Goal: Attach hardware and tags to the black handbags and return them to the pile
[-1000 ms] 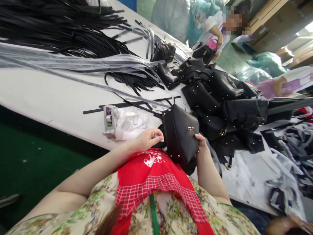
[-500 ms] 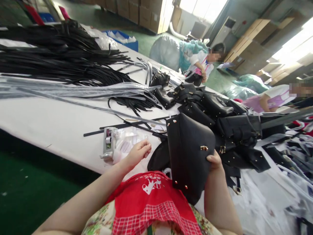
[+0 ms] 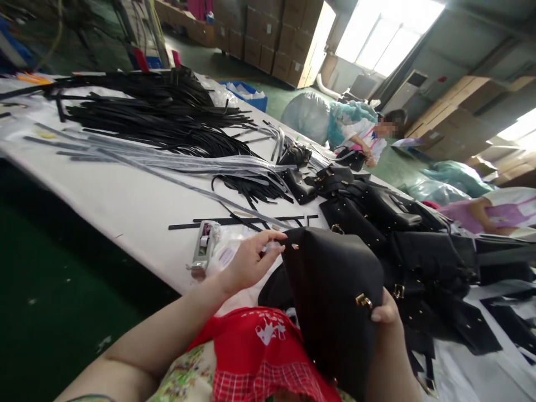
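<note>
A black leather handbag (image 3: 335, 290) with a gold turn-lock (image 3: 363, 300) is tilted in front of my red apron. My right hand (image 3: 387, 315) grips its right edge, thumb on the front and fingers hidden behind. At the upper left corner, beside a metal stud (image 3: 295, 246), my left hand (image 3: 255, 261) pinches thumb and forefinger close together. Something small and whitish shows at those fingertips, too small to name. Just left of that hand lie a small grey tray (image 3: 204, 251) and clear plastic bags (image 3: 226, 252).
Black bags (image 3: 431, 257) with gold buckles are heaped on the white table (image 3: 138, 206) to the right. Long black straps (image 3: 167, 120) and grey strips (image 3: 176, 162) cover its far left. Two co-workers stand across the table. Cartons (image 3: 268, 39) are stacked behind.
My left hand has moved from beside the handbag to its upper left corner. My right hand keeps its grip. The whole view has shifted, so the table sits lower and further right.
</note>
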`<state>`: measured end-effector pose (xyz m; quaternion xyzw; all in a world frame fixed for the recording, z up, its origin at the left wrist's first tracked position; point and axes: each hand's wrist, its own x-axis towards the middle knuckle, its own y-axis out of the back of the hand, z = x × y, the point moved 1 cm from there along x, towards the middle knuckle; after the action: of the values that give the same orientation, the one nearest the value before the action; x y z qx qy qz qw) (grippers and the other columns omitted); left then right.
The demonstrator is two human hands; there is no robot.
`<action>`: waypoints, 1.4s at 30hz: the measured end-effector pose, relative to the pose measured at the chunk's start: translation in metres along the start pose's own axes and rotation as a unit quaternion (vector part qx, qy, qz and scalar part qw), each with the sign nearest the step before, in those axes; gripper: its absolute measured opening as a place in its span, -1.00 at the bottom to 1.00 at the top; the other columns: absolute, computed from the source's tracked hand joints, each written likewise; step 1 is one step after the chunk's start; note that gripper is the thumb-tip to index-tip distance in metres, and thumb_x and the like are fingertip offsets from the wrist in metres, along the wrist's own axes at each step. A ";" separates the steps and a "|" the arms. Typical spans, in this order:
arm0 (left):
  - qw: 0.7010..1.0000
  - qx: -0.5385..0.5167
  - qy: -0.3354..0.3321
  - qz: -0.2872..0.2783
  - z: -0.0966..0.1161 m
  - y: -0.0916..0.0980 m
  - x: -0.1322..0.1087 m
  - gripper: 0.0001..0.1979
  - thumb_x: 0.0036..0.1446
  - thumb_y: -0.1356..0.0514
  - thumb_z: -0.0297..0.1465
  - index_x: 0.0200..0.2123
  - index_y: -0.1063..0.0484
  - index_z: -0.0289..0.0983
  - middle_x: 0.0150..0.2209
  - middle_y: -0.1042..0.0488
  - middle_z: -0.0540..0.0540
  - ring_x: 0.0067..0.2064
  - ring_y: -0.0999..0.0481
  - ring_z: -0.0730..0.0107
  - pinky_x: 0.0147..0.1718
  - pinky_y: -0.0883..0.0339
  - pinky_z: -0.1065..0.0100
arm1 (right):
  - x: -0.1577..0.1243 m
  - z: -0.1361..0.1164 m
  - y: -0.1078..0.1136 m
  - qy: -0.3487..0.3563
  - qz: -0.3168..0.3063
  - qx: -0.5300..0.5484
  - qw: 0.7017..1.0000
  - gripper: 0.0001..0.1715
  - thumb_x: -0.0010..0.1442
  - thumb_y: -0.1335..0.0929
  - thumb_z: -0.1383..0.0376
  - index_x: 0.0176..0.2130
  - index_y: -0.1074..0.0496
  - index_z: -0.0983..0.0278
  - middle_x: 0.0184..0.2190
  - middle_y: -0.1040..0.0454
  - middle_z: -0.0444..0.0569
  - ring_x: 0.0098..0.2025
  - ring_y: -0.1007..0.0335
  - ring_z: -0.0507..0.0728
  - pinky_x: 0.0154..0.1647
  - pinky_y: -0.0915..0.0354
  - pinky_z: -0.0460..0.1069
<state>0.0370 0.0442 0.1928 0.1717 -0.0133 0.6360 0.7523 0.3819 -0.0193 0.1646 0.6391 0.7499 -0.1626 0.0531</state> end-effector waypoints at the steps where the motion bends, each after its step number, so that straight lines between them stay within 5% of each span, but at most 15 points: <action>1: 1.000 0.012 -0.002 -0.016 0.005 0.001 -0.001 -0.67 0.14 -0.18 -0.23 -0.06 -0.47 -0.24 -0.36 -0.52 -0.04 -0.52 -0.33 0.50 -0.47 -0.24 0.42 | 0.002 0.004 0.000 0.001 0.007 0.006 1.000 -0.56 -0.44 -0.53 0.29 -0.39 -0.58 0.16 -0.51 -0.58 0.04 -0.48 -0.51 0.37 -0.45 -0.43 0.21; 7: 0.999 0.030 -0.015 -0.011 0.010 -0.001 0.008 -0.77 0.11 -0.23 -0.28 -0.18 -0.50 -0.24 -0.33 -0.55 -0.06 -0.46 -0.40 0.43 -0.44 -0.25 0.40 | 0.012 0.007 -0.006 0.008 -0.005 0.034 0.999 -0.59 -0.42 -0.53 0.29 -0.40 -0.59 0.15 -0.52 -0.58 0.02 -0.51 -0.51 0.33 -0.52 -0.42 0.15; 12: 0.999 0.017 -0.007 -0.036 0.008 -0.001 0.017 -0.84 0.13 -0.21 -0.30 -0.43 -0.44 -0.26 -0.49 -0.41 0.02 -0.45 -0.32 0.46 -0.46 -0.16 0.42 | 0.016 0.004 -0.008 0.017 -0.016 0.037 0.999 -0.51 -0.48 -0.54 0.35 -0.38 -0.59 0.16 -0.50 -0.59 0.02 -0.48 -0.53 0.32 -0.48 -0.44 0.13; 15: 0.994 -0.094 0.026 -0.051 0.001 0.000 0.017 -0.81 0.12 -0.22 -0.27 -0.44 -0.38 -0.27 -0.51 -0.32 0.05 -0.48 -0.25 0.51 -0.49 -0.10 0.44 | 0.018 0.007 -0.006 0.020 -0.008 0.043 0.999 -0.49 -0.46 -0.54 0.34 -0.35 -0.59 0.16 -0.48 -0.60 0.02 -0.47 -0.53 0.32 -0.48 -0.45 0.13; 18: 0.956 -0.273 0.091 -0.060 -0.013 0.002 0.014 -0.76 0.12 -0.21 -0.22 -0.41 -0.27 -0.24 -0.59 -0.18 0.13 -0.58 -0.13 0.58 -0.59 0.01 0.48 | 0.020 0.014 0.000 0.005 -0.016 0.046 0.999 -0.52 -0.43 -0.53 0.32 -0.35 -0.58 0.17 -0.50 -0.59 0.02 -0.53 -0.51 0.30 -0.53 -0.43 0.12; 21: 0.933 -0.333 0.123 -0.056 -0.028 0.003 0.012 -0.73 0.11 -0.21 -0.21 -0.42 -0.22 -0.25 -0.58 -0.25 0.11 -0.59 -0.20 0.58 -0.63 -0.02 0.50 | 0.021 0.023 0.011 -0.003 -0.010 0.051 0.999 -0.53 -0.43 -0.53 0.34 -0.36 -0.58 0.17 -0.52 -0.58 0.01 -0.58 -0.48 0.26 -0.59 -0.41 0.08; 27: 0.970 -0.195 0.139 -0.030 -0.043 -0.008 0.007 -0.69 0.11 -0.19 -0.18 -0.49 -0.23 -0.27 -0.50 -0.42 0.00 -0.56 -0.35 0.56 -0.63 -0.14 0.51 | 0.023 0.031 0.022 0.009 -0.019 0.066 0.998 -0.48 -0.36 -0.54 0.34 -0.27 -0.57 0.17 -0.47 -0.60 -0.02 -0.57 -0.49 0.21 -0.59 -0.42 0.02; 32: 0.996 -0.041 0.084 -0.001 -0.045 -0.018 0.004 -0.82 0.06 -0.23 -0.31 -0.45 -0.30 -0.27 -0.55 -0.37 0.06 -0.55 -0.33 0.54 -0.56 -0.19 0.47 | 0.022 0.026 0.013 0.000 -0.036 0.077 0.996 -0.45 -0.36 -0.56 0.32 -0.24 -0.57 0.21 -0.42 -0.61 0.04 -0.49 -0.55 0.27 -0.50 -0.47 0.06; 42: 0.984 0.175 -0.024 0.035 -0.052 -0.032 0.008 -0.84 0.12 -0.06 -0.51 -0.28 -0.42 -0.26 -0.40 -0.48 -0.06 -0.40 -0.43 0.38 -0.33 -0.29 0.34 | 0.025 0.042 0.010 0.024 0.021 0.130 0.991 -0.41 -0.39 -0.59 0.30 -0.24 -0.57 0.19 -0.42 -0.61 0.04 -0.48 -0.54 0.25 -0.49 -0.45 0.03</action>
<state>0.0587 0.0616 0.1379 0.3157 0.0745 0.6497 0.6875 0.3824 -0.0079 0.1163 0.6596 0.7100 -0.2424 -0.0449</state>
